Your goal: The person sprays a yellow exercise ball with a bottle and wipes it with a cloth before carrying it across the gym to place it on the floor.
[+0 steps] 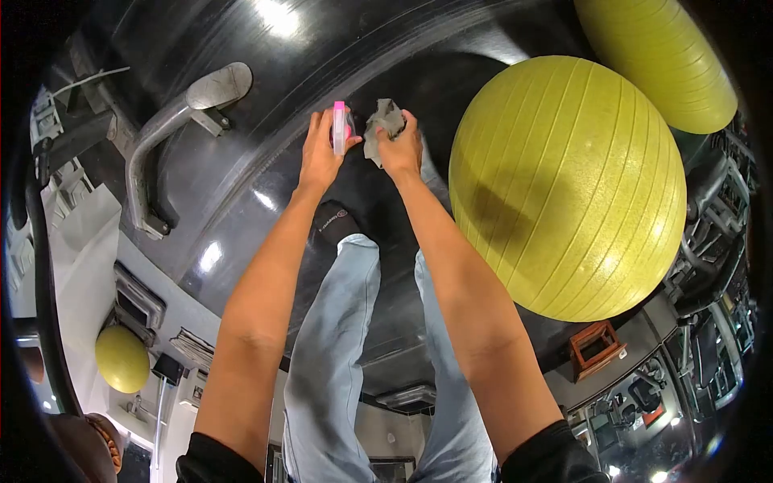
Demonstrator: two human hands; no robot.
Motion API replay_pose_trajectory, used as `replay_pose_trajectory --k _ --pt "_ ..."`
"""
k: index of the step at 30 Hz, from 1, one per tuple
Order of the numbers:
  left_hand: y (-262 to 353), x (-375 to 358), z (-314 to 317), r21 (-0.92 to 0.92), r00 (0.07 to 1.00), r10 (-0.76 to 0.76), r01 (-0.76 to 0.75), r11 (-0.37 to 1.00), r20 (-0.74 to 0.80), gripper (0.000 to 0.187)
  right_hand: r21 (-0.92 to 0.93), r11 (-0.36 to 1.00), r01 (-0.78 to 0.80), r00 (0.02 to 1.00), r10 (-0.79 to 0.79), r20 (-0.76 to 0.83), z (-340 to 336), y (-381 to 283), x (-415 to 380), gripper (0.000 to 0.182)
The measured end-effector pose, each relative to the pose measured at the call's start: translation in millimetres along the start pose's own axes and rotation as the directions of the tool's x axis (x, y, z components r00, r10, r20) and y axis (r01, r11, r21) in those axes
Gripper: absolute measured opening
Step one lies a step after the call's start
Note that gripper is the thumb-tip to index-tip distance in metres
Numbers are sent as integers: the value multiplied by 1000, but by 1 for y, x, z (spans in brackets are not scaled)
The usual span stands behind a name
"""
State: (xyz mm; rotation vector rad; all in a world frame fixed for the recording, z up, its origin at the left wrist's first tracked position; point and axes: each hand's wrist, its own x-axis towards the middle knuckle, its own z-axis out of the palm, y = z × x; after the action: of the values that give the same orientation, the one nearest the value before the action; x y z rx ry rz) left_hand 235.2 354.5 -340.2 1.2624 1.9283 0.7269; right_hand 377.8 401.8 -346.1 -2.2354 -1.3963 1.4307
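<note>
My left hand (pixel 323 151) is closed round a small pink and clear bottle (pixel 339 129), held upright with its pink top above the fingers. Just to its right, my right hand (pixel 400 149) grips a crumpled grey cloth (pixel 383 125) between thumb and fingers. The two hands are apart, both held out over the dark floor. A large yellow-green exercise ball (pixel 568 189) stands right of my right hand, not touching it.
Gym equipment with a curved metal bar and pad (pixel 219 85) is at the left. Another yellow ball (pixel 660 60) sits at the upper right, and a smaller one (pixel 122 359) at the lower left. A brown wooden frame (pixel 596 350) lies below the large ball.
</note>
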Motion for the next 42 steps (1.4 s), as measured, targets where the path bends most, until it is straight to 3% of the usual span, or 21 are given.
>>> replay_pose_trajectory --k 5,8,11,13,14,16,19,21,23,24,25,26,27,28,30,31,35,37,40,41,42 --pt "-14 -9 1 -7 996 -24 25 1000 85 57 82 985 149 989 -149 -11 16 15 -2 69" --pt "-9 -19 -6 -13 990 -79 81 997 119 68 83 972 220 974 -223 30 -4 -8 -27 70" --pt "-3 -33 -24 -83 990 -61 71 994 127 105 195 890 412 906 -422 16 -44 -29 -72 71" --pt "23 -44 -40 -53 998 11 -7 999 66 110 291 878 380 906 -416 73 -97 -55 -112 64" --pt "42 -46 -44 -54 997 35 -31 998 67 110 430 855 288 926 -364 103 -133 -75 -133 63" --pt "94 -50 -55 196 990 131 -119 973 -49 100 371 840 395 906 -424 -4 -200 -92 -158 49" --pt "179 -46 -45 28 951 289 -288 957 -105 75 364 809 462 886 -409 -217 -303 -85 -169 34" --pt "233 -39 -28 -32 980 201 -201 979 -8 72 164 861 481 830 -387 -402 -374 -65 -155 25" --pt "270 -29 -4 -102 995 63 -55 993 73 74 32 911 412 767 -328 -552 -433 -26 -129 26" --pt "282 -24 8 -101 994 80 -73 992 73 74 -49 947 317 752 -282 -596 -456 -13 -120 29" --pt "289 -19 23 -70 994 -79 84 994 71 77 -38 965 260 737 -224 -638 -473 19 -100 34" --pt "292 -16 38 -40 970 -237 240 970 62 79 -37 986 161 764 -148 -628 -489 58 -80 42" --pt "281 -12 50 -31 980 -200 200 979 9 83 -33 998 59 784 -67 -618 -500 99 -60 49" --pt "278 -9 51 -18 983 -185 185 983 8 83 -15 998 63 780 -58 -623 -501 147 -39 49" --pt "272 -1 48 11 976 -213 213 977 -45 83 496 844 -202 845 406 -347 -490 199 -12 77" --pt "267 4 48 -28 980 -184 182 983 -72 82 510 835 -205 847 412 -335 -483 205 -6 77" --pt "261 21 50 -13 973 -203 203 979 -110 77 722 667 -184 962 274 -8 -428 176 -1 79" --pt "268 23 51 27 966 -236 240 970 -109 77 842 486 -233 967 210 145 -416 192 17 77" --pt "302 23 39 31 947 -315 318 948 -69 80 857 446 -259 964 172 202 -414 222 40 74" --pt "311 22 35 -2 933 -360 360 933 -20 83 864 411 -291 944 271 189 -414 221 42 71" --pt "295 27 39 6 931 -362 363 932 -32 83 863 408 -298 943 263 201 -411 212 39 71"
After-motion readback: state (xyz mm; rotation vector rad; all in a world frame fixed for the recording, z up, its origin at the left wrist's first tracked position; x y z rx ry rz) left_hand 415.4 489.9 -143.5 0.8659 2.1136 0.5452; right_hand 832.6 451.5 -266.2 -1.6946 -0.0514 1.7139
